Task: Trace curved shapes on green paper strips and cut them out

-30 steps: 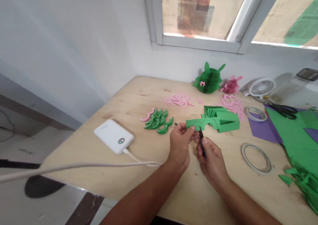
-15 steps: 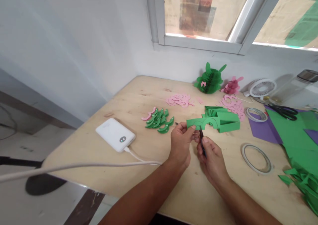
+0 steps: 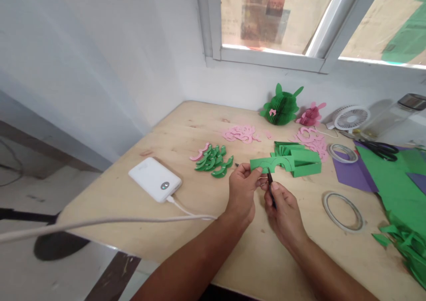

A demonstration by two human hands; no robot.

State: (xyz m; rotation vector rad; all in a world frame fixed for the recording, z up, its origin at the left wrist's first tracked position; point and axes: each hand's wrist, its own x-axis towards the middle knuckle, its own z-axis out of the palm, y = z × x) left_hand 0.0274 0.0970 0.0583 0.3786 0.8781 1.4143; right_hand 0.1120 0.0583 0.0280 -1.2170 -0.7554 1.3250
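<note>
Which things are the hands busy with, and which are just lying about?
In use:
left hand
right hand
green paper strip
small scissors

Lying about:
power bank
tape ring
pink cutouts
fan
black scissors

Bright, soft daylight from window (image 3: 273,21) beyond the grip. Faint shadows on counter (image 3: 186,128). Cable (image 3: 100,223) at left blurred; wide-angle bending at edges.
</note>
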